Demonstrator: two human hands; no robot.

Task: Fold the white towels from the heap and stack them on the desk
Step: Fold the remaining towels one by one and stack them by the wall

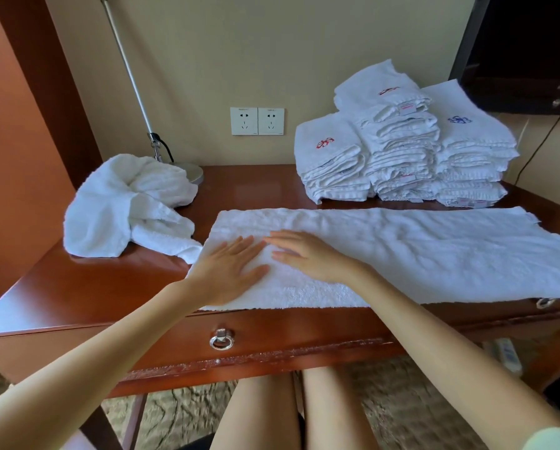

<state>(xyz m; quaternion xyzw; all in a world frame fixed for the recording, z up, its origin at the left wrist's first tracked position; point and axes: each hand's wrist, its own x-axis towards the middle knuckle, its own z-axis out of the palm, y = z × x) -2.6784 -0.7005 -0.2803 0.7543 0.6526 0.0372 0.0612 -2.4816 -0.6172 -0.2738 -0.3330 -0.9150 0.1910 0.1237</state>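
Two forearms [93, 368] reach up from the bottom of the frame to the table [87, 287]. The left hand [230, 267] and right hand [304, 254] lie flat, fingers straight, pressing the left end of a spread towel [418, 251] at the table's front edge, grasping nothing. A small heap [126, 206] sits centre left, and three folded stacks [402, 147] stand at upper right. Most looks done. This towel and the heap are left to fold.

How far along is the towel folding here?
Done: folded towels stand in stacks at the desk's back right. In hand: the left hand and right hand press flat on a spread towel, laid out long. Left: that towel plus the crumpled heap beside the lamp base.
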